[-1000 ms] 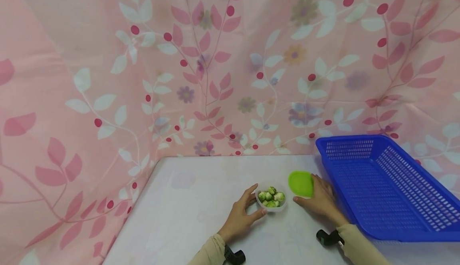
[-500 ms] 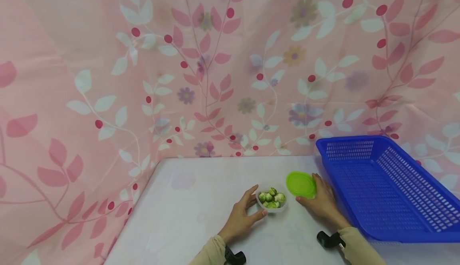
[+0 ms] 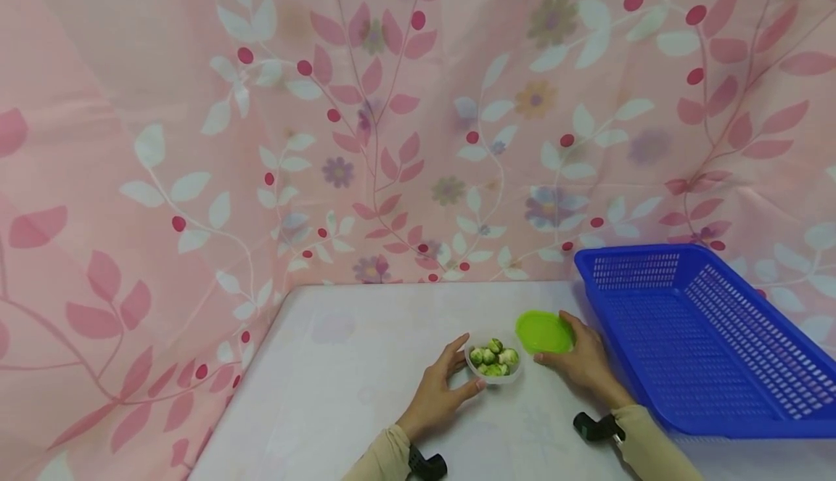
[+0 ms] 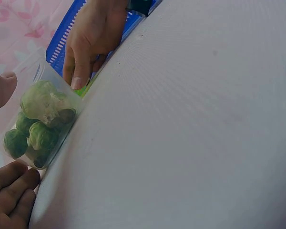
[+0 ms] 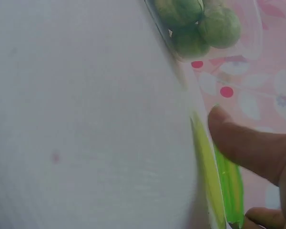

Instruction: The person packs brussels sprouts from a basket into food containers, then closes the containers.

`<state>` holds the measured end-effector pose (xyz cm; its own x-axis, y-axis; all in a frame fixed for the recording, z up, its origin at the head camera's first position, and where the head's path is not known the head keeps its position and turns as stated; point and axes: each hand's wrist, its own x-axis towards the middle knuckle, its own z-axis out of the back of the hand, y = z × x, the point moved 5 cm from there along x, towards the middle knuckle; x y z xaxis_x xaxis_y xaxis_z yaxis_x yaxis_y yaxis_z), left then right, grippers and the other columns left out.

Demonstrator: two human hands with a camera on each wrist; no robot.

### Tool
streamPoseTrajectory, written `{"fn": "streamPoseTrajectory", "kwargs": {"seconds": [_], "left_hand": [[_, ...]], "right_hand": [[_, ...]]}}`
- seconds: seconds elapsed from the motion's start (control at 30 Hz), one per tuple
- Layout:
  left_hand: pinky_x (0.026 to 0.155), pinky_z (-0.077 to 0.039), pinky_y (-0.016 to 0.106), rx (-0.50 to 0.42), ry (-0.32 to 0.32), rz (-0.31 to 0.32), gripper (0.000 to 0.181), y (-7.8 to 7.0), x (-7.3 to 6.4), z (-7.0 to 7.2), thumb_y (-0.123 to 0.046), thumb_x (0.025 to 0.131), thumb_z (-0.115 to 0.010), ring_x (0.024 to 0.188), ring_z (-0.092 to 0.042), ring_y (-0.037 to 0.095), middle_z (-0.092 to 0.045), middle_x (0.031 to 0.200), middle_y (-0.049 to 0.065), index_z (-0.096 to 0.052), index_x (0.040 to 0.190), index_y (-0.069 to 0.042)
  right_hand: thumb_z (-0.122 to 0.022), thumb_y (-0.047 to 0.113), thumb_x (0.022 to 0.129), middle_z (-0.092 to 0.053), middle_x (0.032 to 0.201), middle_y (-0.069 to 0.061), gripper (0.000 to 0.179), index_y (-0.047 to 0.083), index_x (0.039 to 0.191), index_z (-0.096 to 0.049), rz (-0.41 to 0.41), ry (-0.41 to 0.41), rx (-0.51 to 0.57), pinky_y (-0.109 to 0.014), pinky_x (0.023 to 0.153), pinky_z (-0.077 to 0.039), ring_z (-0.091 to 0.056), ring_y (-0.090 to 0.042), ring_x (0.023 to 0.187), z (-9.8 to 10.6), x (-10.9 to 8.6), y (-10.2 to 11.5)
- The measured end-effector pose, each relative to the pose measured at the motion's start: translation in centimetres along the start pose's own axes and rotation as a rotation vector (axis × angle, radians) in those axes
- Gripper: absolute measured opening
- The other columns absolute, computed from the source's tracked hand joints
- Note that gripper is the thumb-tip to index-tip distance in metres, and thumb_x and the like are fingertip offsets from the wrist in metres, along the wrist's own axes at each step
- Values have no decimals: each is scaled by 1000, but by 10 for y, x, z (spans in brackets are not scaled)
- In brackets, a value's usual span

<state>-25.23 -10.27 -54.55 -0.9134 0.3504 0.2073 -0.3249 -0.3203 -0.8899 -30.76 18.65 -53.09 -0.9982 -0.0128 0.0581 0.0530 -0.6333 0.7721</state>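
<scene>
A small clear plastic container (image 3: 494, 381) holding several Brussels sprouts (image 3: 494, 358) stands open on the white table. My left hand (image 3: 439, 390) grips it from the left, thumb at the near rim and fingers round the far-left side. In the left wrist view the sprouts (image 4: 40, 136) show through its wall. A bright green lid (image 3: 543, 332) lies just right of the container. My right hand (image 3: 583, 360) holds the lid's right side between thumb and fingers. Seen from the right wrist, the thumb (image 5: 243, 143) crosses over the green lid (image 5: 229, 186).
A large blue plastic basket (image 3: 692, 350) with slotted walls stands at the right, close beside the right hand. A pink curtain (image 3: 392, 140) with leaf and flower prints hangs behind the white table (image 3: 339, 365). Black cameras (image 3: 596, 429) are strapped to both wrists.
The green lid has turned and slid slightly left toward the container, with the right hand's fingers shifting along its edge. The left hand and the container have stayed still.
</scene>
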Motion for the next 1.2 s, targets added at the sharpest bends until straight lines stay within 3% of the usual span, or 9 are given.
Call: {"fn": "streamPoseTrajectory", "kwargs": {"seconds": [0.17, 0.33, 0.43, 0.53, 0.67, 0.87, 1.03, 1.2], "left_hand": [[121, -46, 50, -9, 0, 1, 84, 1, 0, 0, -41, 100, -76, 140, -61, 29, -58, 155, 15, -32, 167, -19], [121, -46, 50, 0, -6, -14, 84, 0, 0, 1, -40, 100, -76, 139, -62, 28, -60, 154, 13, -32, 167, -18], [122, -45, 50, 3, -4, -15, 84, -1, 0, 1, -40, 100, -76, 139, -61, 27, -60, 154, 11, -31, 168, -19], [122, -45, 50, 8, -3, -12, 84, -2, 1, 1, -39, 100, -76, 140, -61, 27, -61, 154, 9, -31, 168, -20], [121, -46, 50, 13, -1, -11, 84, -1, 0, 0, -40, 100, -76, 139, -61, 27, -61, 153, 10, -31, 168, -20], [120, -47, 49, 10, -2, -23, 84, 0, 0, 1, -40, 100, -76, 139, -62, 27, -61, 153, 10, -31, 168, -20], [120, -47, 48, 7, -3, -36, 81, -1, 0, 1, -39, 100, -75, 139, -62, 27, -62, 152, 9, -30, 167, -29], [121, -47, 48, 6, 1, -34, 82, -2, 0, 1, -38, 101, -75, 139, -62, 26, -63, 152, 9, -31, 168, -24]], "right_hand": [[-97, 24, 78, -38, 163, -34, 109, -8, 160, -33, -10, 8, 123, -62, 129, -26, -29, -51, 156, -1, 1, 3], [-95, 27, 81, -40, 164, -29, 104, -2, 162, -36, 4, -8, 203, -60, 120, -44, -42, -51, 148, 2, -5, 14], [-96, 28, 80, -42, 164, -28, 104, 3, 163, -38, -12, -34, 225, -37, 103, -57, -53, -51, 139, 4, -8, 20], [-97, 28, 79, -42, 164, -27, 106, 7, 164, -38, -39, -59, 234, -15, 85, -53, -57, -50, 134, 6, -11, 23], [-96, 30, 80, -43, 164, -26, 105, 7, 165, -38, -51, -98, 240, -9, 84, -48, -56, -49, 136, 8, -12, 21], [-94, 30, 82, -49, 162, -22, 98, 6, 162, -42, 9, -149, 277, -8, 92, -43, -49, -39, 145, 9, -14, 25], [-95, 32, 82, -54, 158, -17, 94, 9, 160, -47, 103, -116, 255, -14, 95, -45, -49, -33, 144, 4, -21, 40], [-96, 31, 80, -54, 158, -17, 97, 11, 160, -46, 169, -50, 227, -34, 101, -47, -50, -33, 139, -9, -30, 50]]}}
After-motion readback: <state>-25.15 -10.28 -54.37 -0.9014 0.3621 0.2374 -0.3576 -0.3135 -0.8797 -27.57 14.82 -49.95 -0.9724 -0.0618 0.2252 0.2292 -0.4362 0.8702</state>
